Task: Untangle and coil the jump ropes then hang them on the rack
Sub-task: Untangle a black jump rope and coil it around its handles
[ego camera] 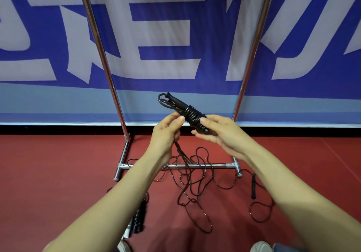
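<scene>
Head view, black coiled jump rope (192, 113), tightly wound, both hands' grip closed on it

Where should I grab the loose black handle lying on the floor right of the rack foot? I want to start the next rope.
Pinch the loose handle around mid-shaft, from above. It lies flat on the red floor, clear of the tangled rope, cord trailing from both ends.
</scene>
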A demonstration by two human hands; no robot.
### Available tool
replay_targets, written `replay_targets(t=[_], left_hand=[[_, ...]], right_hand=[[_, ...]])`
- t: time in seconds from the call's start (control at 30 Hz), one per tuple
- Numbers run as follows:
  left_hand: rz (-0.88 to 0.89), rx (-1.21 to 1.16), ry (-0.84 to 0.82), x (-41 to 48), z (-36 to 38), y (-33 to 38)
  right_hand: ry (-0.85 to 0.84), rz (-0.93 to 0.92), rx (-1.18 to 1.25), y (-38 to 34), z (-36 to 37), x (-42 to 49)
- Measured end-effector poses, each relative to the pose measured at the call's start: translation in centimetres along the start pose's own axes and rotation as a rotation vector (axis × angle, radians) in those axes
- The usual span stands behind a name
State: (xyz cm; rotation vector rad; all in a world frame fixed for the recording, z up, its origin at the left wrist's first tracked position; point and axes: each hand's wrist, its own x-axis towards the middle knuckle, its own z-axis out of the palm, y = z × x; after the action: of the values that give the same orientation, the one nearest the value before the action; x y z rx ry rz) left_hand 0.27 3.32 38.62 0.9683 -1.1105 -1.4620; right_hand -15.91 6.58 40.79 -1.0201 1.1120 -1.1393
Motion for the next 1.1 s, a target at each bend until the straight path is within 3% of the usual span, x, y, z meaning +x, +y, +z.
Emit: replay_targets(t=[0.17,0.37,0.6,0.83,1.1], left_hand=[[-0.023,-0.002,-0.013,0.2,-0.1,0.0],[-0.052,-0.046,-0.105,0.1,-0.4,0.2],[-0.042,-0.068,-0.101,0.5,-0.5,0.4],[-0.114,-0.261,-0.171,0.5,-0.9,0.9],[-0.05,-0.124,-0.051,0.6,-0.4,0.0]], right_hand=[[0.124,0.015,0.036,0.0,-0.4,0.1],[0.079,0.015,0.079,-0.3,-0.2,0.0],[0.065,0.008,0.073,0.0,0.6,0.1],[0.056,0.091,0.217,-0.4,-0.3,0.9],[0.136,0.139,0.239,0.2,0.1,1.6]])
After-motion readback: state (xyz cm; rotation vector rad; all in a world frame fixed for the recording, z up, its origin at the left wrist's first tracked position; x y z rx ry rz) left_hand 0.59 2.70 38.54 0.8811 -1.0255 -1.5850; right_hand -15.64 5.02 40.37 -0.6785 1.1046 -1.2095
